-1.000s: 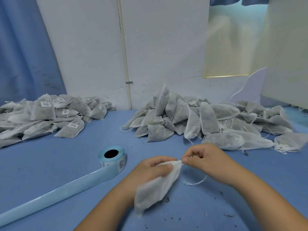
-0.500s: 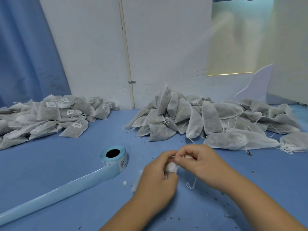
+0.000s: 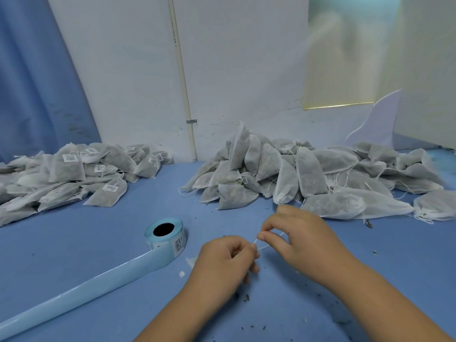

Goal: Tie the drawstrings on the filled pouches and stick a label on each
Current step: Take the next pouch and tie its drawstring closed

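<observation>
1. Drawstring (image 3: pixel 264 247) is the work in hand: a thin white cord that spans the short gap between the two hands, low over the blue table (image 3: pixel 74 245) near its front middle.
2. The left hand (image 3: pixel 225 259) has its fingers curled in around the cord's near end. The right hand (image 3: pixel 304 239) pinches the other end between thumb and forefinger. The hands are close together but not touching.
3. The step looks like closing the knot. To do it well, the left hand should hold the gathered neck steady while the right draws the cord evenly sideways, so the knot seats against the neck rather than partway along the cord. A sharp tug could tear the thin fabric or spill more filling.
4. The pouch (image 3: pixel 191 262) is almost wholly hidden under the left palm. Only a pale scrap beside the wrist shows, probably its corner. Dark crumbs (image 3: pixel 246 297) of filling are scattered near the wrists.
5. Just left of the hands stands the label roll (image 3: pixel 165 234), with barcode stickers on its outer wrap. Its pale blue backing strip (image 3: pixel 74 292) trails off toward the near left edge.
6. Further back, the untied pile (image 3: pixel 308 176) lies against the wall on the right: soft grey-white sacks with loose cords. The labelled pile (image 3: pixel 74 171) lies well apart on the left.
</observation>
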### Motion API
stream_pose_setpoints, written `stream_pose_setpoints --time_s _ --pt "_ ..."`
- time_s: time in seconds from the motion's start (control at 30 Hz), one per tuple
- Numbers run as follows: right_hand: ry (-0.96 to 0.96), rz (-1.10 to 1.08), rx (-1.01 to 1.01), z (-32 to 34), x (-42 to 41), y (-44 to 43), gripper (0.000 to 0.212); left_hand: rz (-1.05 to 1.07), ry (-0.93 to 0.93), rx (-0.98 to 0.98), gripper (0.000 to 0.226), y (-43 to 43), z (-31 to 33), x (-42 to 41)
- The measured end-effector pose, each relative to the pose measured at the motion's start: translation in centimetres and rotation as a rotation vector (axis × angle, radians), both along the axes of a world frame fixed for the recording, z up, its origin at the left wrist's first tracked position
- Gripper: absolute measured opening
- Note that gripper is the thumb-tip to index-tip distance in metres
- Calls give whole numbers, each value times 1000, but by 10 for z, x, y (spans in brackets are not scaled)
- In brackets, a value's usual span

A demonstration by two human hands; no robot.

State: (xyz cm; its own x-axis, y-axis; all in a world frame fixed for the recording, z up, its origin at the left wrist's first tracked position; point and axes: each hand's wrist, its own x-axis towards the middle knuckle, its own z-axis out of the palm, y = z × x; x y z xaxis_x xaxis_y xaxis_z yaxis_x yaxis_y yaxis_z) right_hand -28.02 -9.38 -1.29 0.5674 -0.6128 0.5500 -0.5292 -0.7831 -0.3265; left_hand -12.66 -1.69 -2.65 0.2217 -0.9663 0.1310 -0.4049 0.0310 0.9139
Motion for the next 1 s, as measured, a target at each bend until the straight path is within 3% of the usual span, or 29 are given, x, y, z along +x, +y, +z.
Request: stream_pose_setpoints --time_s 0.1,0.2,0.37,0.43,0.53,0.63,0.8,1.0 --pt "-64 -39 -39 0 0 -2 14 -101 99 22 30 1 3 6" --pt "-190 -56 55 -7 7 0 10 -201 309 -32 21 3 6 12" --pt "-91 54 155 -22 23 11 16 -118 494 -156 14 -1 8 19" --pt "-33 110 132 -21 22 15 15 -45 360 -191 10 -1 7 20" --pt "21 164 72 -11 17 19 14 28 9 -256 36 -1 2 23" --pt "-118 185 142 0 10 20 15 -32 -220 -267 29 3 0 20" --pt "-288 152 376 3 10 19 30 -149 -216 -196 26 3 0 19" --pt "-377 71 485 -3 19 21 18 -163 7 -45 22 5 11 26"
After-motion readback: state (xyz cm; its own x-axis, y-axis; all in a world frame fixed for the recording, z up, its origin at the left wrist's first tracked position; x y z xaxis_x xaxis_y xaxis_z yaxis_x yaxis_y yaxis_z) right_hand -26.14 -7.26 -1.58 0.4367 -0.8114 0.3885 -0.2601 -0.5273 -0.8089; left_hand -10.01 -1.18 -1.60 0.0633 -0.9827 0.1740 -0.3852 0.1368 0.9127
